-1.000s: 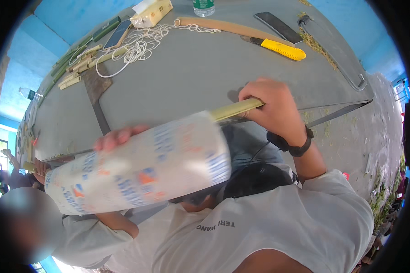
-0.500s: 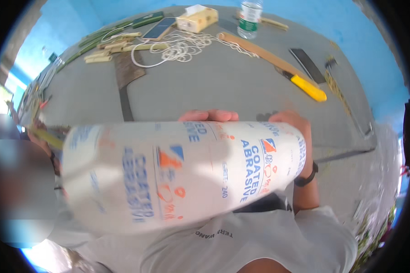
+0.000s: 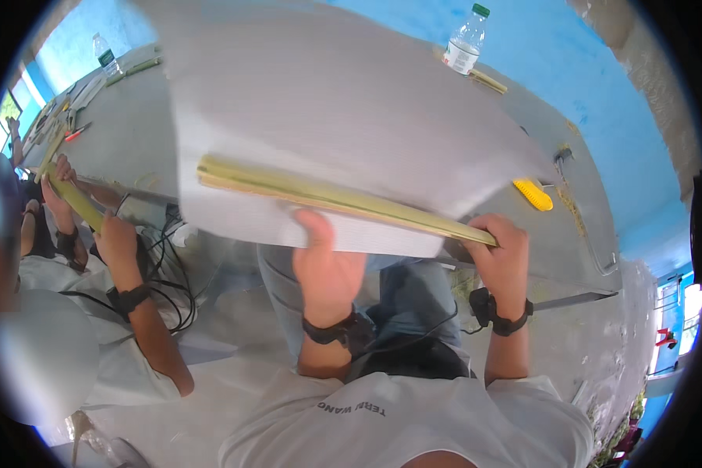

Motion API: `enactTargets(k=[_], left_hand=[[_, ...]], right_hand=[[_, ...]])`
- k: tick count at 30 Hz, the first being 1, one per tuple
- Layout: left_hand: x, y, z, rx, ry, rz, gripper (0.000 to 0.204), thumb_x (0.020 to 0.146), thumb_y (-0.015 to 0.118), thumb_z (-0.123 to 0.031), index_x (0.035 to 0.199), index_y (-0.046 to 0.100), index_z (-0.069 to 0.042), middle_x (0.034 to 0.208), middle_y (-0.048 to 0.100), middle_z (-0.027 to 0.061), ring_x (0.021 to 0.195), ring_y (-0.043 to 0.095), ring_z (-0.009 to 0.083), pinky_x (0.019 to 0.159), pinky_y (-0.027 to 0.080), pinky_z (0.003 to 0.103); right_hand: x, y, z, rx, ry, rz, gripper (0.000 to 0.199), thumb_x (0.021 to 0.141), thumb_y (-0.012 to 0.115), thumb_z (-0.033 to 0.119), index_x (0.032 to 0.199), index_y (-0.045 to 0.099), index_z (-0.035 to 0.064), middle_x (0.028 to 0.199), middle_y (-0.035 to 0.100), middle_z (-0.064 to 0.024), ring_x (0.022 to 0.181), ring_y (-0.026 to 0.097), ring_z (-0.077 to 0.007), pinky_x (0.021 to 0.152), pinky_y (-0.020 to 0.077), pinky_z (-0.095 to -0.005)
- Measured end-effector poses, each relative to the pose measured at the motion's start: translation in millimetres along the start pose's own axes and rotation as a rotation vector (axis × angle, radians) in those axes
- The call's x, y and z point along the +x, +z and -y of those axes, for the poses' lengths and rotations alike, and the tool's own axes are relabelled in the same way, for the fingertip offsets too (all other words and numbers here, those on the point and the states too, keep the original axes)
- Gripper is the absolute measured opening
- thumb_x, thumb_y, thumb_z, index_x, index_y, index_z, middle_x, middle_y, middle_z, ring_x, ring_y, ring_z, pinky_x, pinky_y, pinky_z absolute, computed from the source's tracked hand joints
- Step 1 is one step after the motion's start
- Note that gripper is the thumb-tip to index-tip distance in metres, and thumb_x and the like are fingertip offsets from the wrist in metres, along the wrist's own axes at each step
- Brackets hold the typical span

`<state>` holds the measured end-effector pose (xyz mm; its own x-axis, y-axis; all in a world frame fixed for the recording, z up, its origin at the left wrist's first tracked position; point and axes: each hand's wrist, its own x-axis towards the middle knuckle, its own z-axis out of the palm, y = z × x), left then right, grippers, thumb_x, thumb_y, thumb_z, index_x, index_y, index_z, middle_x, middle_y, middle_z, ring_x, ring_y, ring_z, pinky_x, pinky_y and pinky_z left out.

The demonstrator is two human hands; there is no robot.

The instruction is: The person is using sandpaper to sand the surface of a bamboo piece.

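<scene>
A large sheet of sandpaper [image 3: 327, 93], pale grey on the upturned face, is spread over the table in front of me. Across its near part lies a long split bamboo strip [image 3: 343, 201], yellow-green on top. My right hand [image 3: 501, 249] is closed round the strip's right end, beside the sheet's near right corner. At the sheet's near edge is my left hand [image 3: 327, 269], thumb on top and the other fingers hidden underneath, so it pinches the paper. The left thumb is just below the strip, apart from it.
A yellow-handled knife [image 3: 533, 195] shows past the sheet's right edge. Behind the sheet stands a water bottle [image 3: 464, 51]. To my left, a co-worker's hand [image 3: 121, 248] grips a green bamboo piece [image 3: 79, 204]. Black cables [image 3: 168, 269] hang between us.
The sandpaper, held up with its printed back toward me, has been turned and laid down pale side up. The bamboo strip and both my hands have come into full view.
</scene>
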<state>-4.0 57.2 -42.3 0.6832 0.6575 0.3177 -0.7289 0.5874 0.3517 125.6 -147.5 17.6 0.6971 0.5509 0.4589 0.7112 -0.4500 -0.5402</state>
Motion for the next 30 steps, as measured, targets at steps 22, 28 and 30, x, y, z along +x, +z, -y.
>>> enactTargets(k=[22,28,30], left_hand=[[-1.7,4.5,-15.0,0.277,-0.040,-0.143,0.064,0.113,0.056,-0.031,0.163,0.033,0.001,0.159,0.047,0.0120,0.144,0.047,0.0277,0.121,0.038,0.044],[4.8,26.3,-3.5,0.420,0.035,-0.009,0.064,0.111,0.062,-0.024,0.161,0.034,0.004,0.155,0.049,0.0121,0.141,0.049,0.0230,0.118,0.040,0.040],[13.9,33.5,-14.8,0.265,0.026,-0.047,0.065,0.110,0.064,-0.024,0.161,0.034,0.004,0.156,0.049,0.0123,0.141,0.049,0.0230,0.118,0.041,0.040]], right_hand=[[-4.6,5.6,-12.2,-0.036,-0.014,-0.063,0.015,0.092,0.075,0.014,0.099,0.073,0.0015,0.088,0.072,-0.0147,0.078,0.068,-0.0344,0.071,0.0531,-0.0396],[-3.7,-18.6,-9.4,-0.191,-0.132,0.001,0.011,0.095,0.062,0.008,0.102,0.067,0.0020,0.080,0.067,-0.0176,0.076,0.068,-0.0386,0.068,0.0514,-0.0433],[4.4,-31.6,-2.2,-0.193,-0.154,0.027,0.011,0.096,0.060,0.007,0.102,0.067,0.0021,0.079,0.066,-0.0188,0.074,0.067,-0.0400,0.067,0.0511,-0.0433]])
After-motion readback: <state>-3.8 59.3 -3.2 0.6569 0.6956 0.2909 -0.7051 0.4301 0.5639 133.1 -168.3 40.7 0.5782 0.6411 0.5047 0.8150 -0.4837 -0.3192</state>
